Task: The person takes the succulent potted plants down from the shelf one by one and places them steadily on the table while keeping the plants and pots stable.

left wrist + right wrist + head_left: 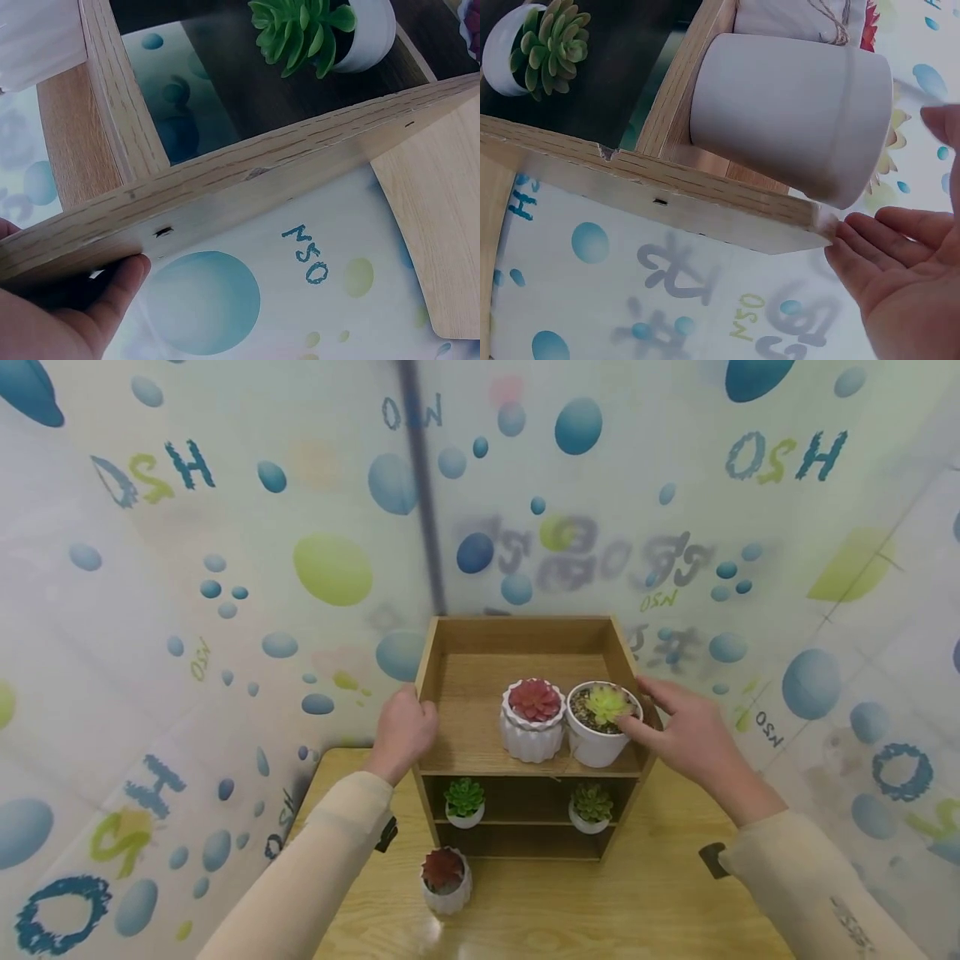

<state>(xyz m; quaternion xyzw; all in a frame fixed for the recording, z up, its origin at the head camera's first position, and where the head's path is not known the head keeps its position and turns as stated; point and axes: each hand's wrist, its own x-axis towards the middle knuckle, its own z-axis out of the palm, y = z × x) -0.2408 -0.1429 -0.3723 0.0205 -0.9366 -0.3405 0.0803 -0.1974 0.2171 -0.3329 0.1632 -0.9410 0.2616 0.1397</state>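
Note:
A small wooden shelf (pixel 517 774) stands on the table, and my left hand (pixel 403 732) grips the upper edge of its left side panel. In the left wrist view the thumb (pixel 124 296) lies along that panel's outer face. My right hand (pixel 690 731) is at the top of the right side panel, fingers straight, their tips right at its corner in the right wrist view. Its thumb reaches over a yellow-green succulent (pixel 606 703) in a smooth white pot (pixel 795 112). Beside that pot, on the top board, stands a red succulent (pixel 537 700) in a ribbed white pot.
Inside the shelf, a bright green succulent (pixel 464 797) sits at left and a duller green one (pixel 592 802) at right, both in white pots. A dark red potted succulent (pixel 443 869) stands on the table (pixel 540 918) in front. Patterned sheeting (pixel 330 568) surrounds the table closely.

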